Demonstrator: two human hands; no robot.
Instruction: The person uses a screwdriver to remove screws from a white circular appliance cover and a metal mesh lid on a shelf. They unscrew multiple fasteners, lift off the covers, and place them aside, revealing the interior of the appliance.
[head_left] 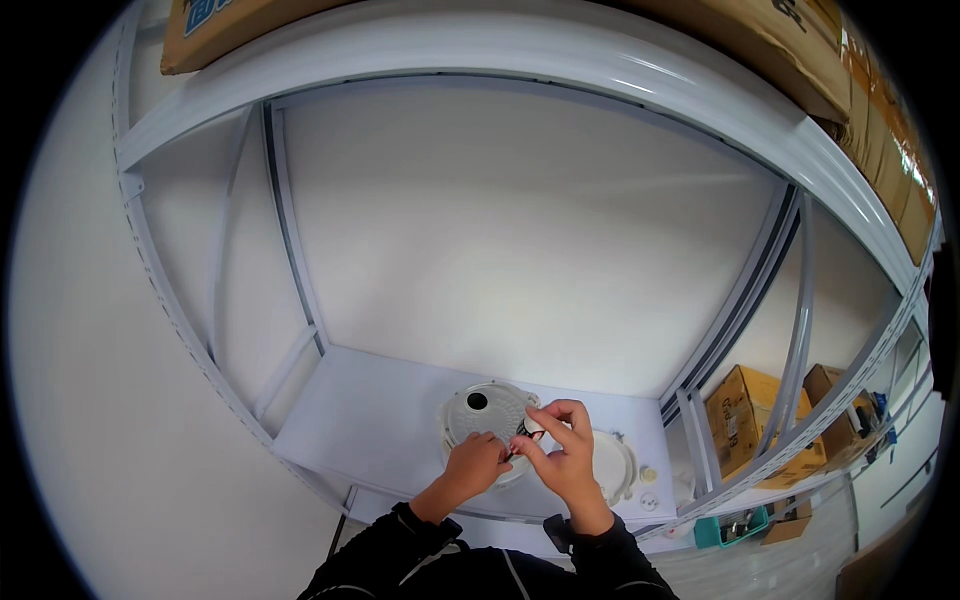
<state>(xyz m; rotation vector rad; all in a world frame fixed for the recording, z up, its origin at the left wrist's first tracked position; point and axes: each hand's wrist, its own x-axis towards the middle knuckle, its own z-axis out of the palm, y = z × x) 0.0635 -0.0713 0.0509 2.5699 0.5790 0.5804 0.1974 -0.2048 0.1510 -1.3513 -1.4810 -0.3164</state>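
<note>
On the white shelf lies a round white housing (455, 412) with a ribbed or perforated face and a dark round spot (477, 401) near its far side. Over its right part, my right hand (567, 458) pinches a small white part (533, 425) between thumb and fingers. Thin dark and reddish strands, perhaps wires, show between the hands. My left hand (476, 464) is closed at their lower end, above the housing's near edge; its fingertips hide what they grip. A round white cover (612, 462) with tabs on its rim lies right of my right hand.
Small round pieces, one yellowish (648, 474) and one white (649, 500), lie at the shelf's right end. Metal posts (700, 430) frame the shelf. Cardboard boxes (745, 420) and a teal bin (728, 530) stand at the right. A beam (450, 45) with boxes above crosses overhead.
</note>
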